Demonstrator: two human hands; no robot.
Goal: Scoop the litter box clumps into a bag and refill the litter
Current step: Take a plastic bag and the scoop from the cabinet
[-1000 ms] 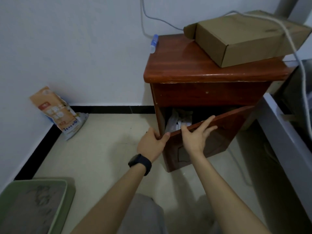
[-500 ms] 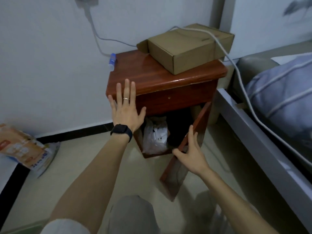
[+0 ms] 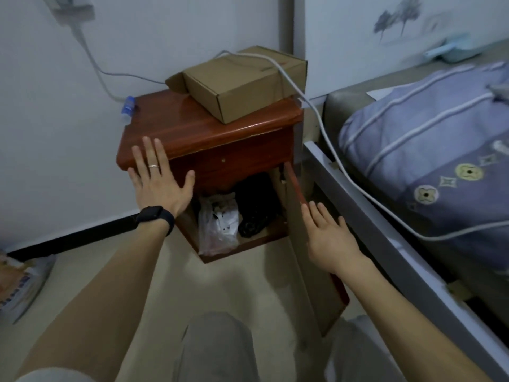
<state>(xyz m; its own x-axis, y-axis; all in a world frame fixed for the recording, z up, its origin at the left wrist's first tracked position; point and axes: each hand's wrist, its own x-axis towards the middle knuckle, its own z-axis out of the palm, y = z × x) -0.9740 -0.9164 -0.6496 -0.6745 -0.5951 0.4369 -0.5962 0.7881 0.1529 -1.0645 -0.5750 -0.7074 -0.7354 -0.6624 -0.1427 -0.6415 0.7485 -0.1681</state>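
A red-brown wooden cabinet stands against the wall with its door swung wide open to the right. Inside lie a clear plastic bag with white contents and a black bundle. My left hand rests flat, fingers spread, on the cabinet's front left corner. My right hand is open against the inner face of the door. An orange and white litter bag lies on the floor at the far left. The litter box is out of view.
A cardboard box and a small blue bottle sit on the cabinet top. A white cable runs from the wall over the box to the bed. A bed frame with a blue quilt fills the right side.
The door has swung from nearly shut to wide open. My left hand left the door edge and went flat onto the cabinet corner. The view turned right, losing the green litter box.
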